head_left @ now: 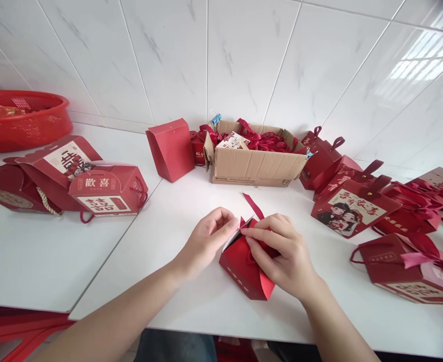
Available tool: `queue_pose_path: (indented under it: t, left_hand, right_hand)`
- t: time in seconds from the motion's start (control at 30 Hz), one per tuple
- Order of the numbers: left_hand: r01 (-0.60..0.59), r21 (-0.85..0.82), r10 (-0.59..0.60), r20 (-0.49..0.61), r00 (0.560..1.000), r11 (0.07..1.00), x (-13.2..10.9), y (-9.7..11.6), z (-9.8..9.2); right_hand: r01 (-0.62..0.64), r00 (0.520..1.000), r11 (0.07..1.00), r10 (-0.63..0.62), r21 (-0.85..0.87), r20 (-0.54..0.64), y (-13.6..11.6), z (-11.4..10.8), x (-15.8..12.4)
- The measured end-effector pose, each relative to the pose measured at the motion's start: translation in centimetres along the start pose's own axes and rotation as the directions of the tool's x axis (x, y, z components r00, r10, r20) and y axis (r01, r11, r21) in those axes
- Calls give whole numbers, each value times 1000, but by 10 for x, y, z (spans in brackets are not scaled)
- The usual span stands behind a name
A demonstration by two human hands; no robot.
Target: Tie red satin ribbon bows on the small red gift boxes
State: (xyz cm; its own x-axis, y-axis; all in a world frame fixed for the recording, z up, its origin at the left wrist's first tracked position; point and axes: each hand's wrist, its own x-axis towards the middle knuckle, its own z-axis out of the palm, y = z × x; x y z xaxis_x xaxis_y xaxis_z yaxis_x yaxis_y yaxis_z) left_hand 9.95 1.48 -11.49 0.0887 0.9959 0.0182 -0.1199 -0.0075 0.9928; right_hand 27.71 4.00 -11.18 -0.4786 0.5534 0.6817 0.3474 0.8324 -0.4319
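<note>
A small red gift box [240, 269] stands on the white table in front of me, its top partly open with a pale inner edge showing. A dark red ribbon [253, 205] runs from the top of the box towards the back. My left hand [215, 234] is at the box's left top edge, thumb and fingers pinched by the pale flap and ribbon. My right hand [281, 249] reaches over the right side, its fingertips pressed together on the ribbon at the top. Its fingers hide part of the box and ribbon.
A cardboard box [251, 166] of red ribbons stands by the tiled wall, with a plain red box [172, 151] left of it. Finished-looking gift boxes [351, 211] crowd the right; more gift boxes [108, 191] and a red plastic basket [25, 125] are left. A fingertip shows at the right edge.
</note>
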Motion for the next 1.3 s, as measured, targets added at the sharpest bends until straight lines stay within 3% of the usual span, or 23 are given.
queue_pose_path:
  t: [0.17, 0.4, 0.53, 0.7, 0.77, 0.87, 0.97, 1.07, 1.13, 1.2, 1.27, 1.3]
  left_hand:
    - [28, -6, -27, 86, 996, 1000, 0, 4, 1]
    - [50, -31, -47, 73, 996, 998, 0, 4, 1]
    - [45, -130, -33, 92, 995, 991, -1, 5, -1]
    - [28, -320, 10, 116, 993, 947, -1, 9, -3]
    - [-10, -373, 34, 59, 998, 928, 2, 9, -7]
    - [-120, -368, 73, -139, 988, 922, 7, 11, -20]
    - [-244, -294, 153, -301, 941, 924, 13, 14, -39]
    - [-349, -260, 242, -368, 898, 900, 16, 20, -51]
    - [-343, -260, 234, -373, 898, 903, 17, 22, -52]
    - [-256, -213, 148, -420, 895, 943, 17, 20, -49]
    - [-173, -72, 109, -532, 840, 982, 16, 15, -44]
    - [-158, 43, 155, -566, 810, 986, 14, 11, -41]
  right_hand:
    - [63, 997, 998, -63, 3, 38, 0, -2, 0]
    - [91, 995, 996, -91, 7, 48, 0, -4, -1]
    - [38, 999, 996, -39, 78, 17, -2, -5, -1]
    - [89, 987, 992, -99, 87, 129, 0, -9, -1]
    - [117, 982, 989, -128, 87, 138, 2, -11, -2]
    - [150, 976, 984, -164, 99, 145, 7, -13, -2]
    - [154, 970, 983, -169, 99, 175, 11, -13, -3]
    - [147, 966, 983, -167, 113, 196, 15, -13, -4]
    - [152, 969, 977, -176, 147, 171, 18, -14, -5]
    - [123, 982, 974, -148, 192, 120, 22, -19, -6]
    - [45, 997, 974, -56, 221, 43, 29, -29, -7]
    - [-5, 1000, 973, 4, 230, 5, 32, -35, -8]
